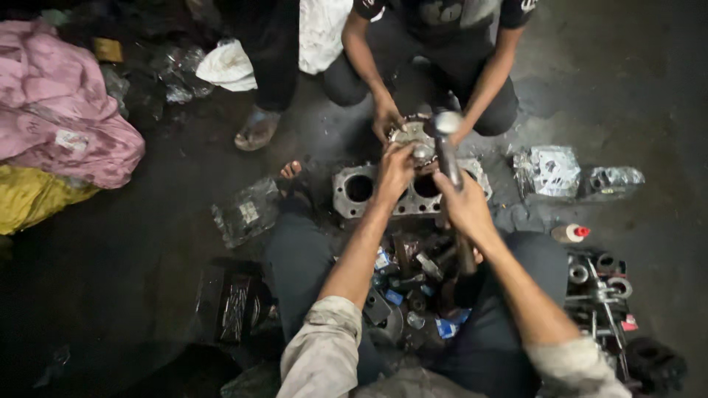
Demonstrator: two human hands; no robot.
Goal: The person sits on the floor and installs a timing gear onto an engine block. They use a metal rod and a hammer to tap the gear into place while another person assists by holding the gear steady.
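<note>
Landmark: the grey cast-metal engine block with round bores (369,193) on the dark floor. Left of it, a clear plastic bag (247,211) is lying. Above its middle, the left hand (396,171) is pressing closed fingers onto the round silvery piston assembly (413,136) (heavy, rigid, probably oily; hold by the rim). A co-worker's hand (385,118) is steadying its far side. Right of that, the right hand (464,206) is gripping the steel-headed hammer (448,151), its head beside the piston.

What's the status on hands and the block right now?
Left hand on round part over block. Right hand gripping hammer. Another person's hands steady the part, close to hammer head.
</note>
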